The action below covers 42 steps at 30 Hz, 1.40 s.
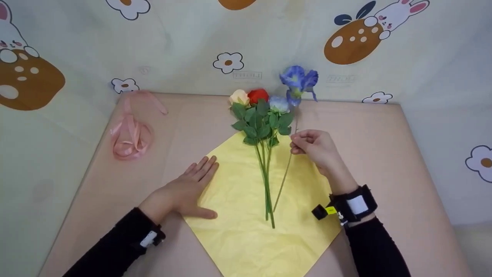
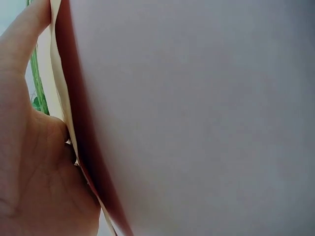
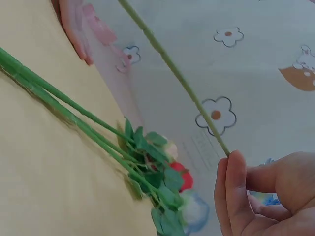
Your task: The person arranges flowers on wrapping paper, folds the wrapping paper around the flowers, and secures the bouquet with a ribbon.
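Observation:
Between thumb and fingers my right hand (image 1: pixel 313 148) pinches the thin stem of a blue-purple iris (image 1: pixel 296 80); its bloom stands beyond the hand and the stem slants down over the yellow wrapping paper (image 1: pixel 230 238). On the paper lie a cream rose (image 1: pixel 239 98), a red rose (image 1: pixel 258 96) and a pale blue flower (image 1: pixel 279 104), their green stems (image 1: pixel 265 181) gathered side by side. My left hand (image 1: pixel 190 190) rests flat with straight fingers on the paper's left edge. In the right wrist view the held stem (image 3: pixel 182 83) runs up from the fingertips, apart from the other stems.
A loose coil of pink ribbon (image 1: pixel 132 138) lies at the table's back left. The pinkish table (image 1: pixel 384 154) ends at the back against a pale cloth (image 1: pixel 184 46) printed with rabbits and flowers.

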Motion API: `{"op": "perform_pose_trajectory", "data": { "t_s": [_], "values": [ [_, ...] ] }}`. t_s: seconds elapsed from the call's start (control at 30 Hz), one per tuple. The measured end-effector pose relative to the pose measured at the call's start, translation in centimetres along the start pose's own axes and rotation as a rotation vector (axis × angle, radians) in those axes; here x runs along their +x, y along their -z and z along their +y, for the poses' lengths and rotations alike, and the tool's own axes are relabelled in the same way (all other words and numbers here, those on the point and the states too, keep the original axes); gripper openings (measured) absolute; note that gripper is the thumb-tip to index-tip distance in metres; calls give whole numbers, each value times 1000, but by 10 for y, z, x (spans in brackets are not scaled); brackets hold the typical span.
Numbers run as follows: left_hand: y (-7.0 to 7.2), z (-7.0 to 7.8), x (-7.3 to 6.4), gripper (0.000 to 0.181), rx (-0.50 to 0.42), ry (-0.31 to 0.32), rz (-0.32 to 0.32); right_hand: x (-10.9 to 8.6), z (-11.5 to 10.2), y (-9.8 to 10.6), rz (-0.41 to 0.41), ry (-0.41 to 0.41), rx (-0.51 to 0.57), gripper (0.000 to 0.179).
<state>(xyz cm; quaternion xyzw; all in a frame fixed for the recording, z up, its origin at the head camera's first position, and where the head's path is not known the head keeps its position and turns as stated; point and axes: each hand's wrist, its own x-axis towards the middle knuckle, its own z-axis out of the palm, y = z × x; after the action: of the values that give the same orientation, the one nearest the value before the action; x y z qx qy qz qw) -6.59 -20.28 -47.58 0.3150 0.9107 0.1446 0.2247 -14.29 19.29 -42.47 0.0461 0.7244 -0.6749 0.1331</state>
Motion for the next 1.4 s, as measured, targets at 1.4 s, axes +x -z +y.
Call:
{"op": "perform_pose_trajectory", "data": {
  "t_s": [1.4],
  "values": [
    [-3,0,0,136,4,-10,14,19,46,-65,18,178,-516,14]
  ]
}}
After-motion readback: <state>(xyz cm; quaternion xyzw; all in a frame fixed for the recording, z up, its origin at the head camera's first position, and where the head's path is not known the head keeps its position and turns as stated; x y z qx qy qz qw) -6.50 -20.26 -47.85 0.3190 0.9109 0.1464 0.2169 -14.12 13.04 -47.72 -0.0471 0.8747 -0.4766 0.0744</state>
